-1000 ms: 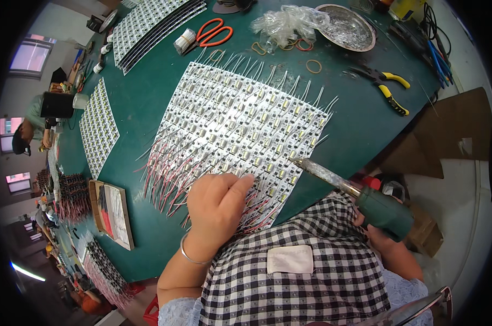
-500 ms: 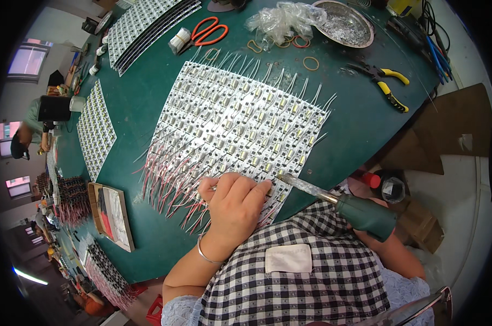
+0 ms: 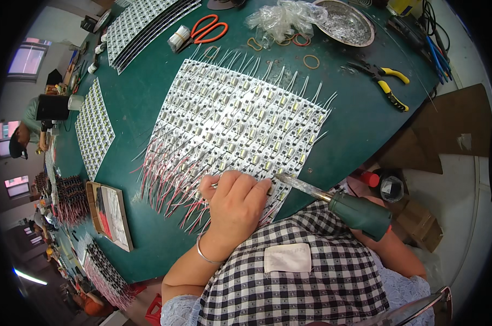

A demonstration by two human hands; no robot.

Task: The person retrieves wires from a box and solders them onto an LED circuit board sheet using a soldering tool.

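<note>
A panel of white circuit boards point(image 3: 229, 117) lies on the green table, crowded with small components. Red and white wires hang off its near-left edge, and thin white wires stick out along its far edge. My left hand point(image 3: 235, 204) rests on the panel's near edge, fingers curled and pressed together; whatever they pinch is hidden. From the right comes a soldering iron point(image 3: 360, 216) with a dark green handle, its tip at the boards just right of my left fingers. My right hand point(image 3: 378, 201) grips this handle and is mostly hidden behind it.
Black-and-yellow pliers point(image 3: 390, 89), red-handled scissors point(image 3: 210, 30), a metal dish point(image 3: 368, 33) and crumpled clear plastic point(image 3: 283, 22) lie toward the back. More board panels point(image 3: 95, 130) and an open cardboard box point(image 3: 118, 217) are at the left. Another person point(image 3: 31, 125) works at far left.
The soldering iron has shifted slightly left, its tip still at the near part of the panel. My left hand has hardly moved.
</note>
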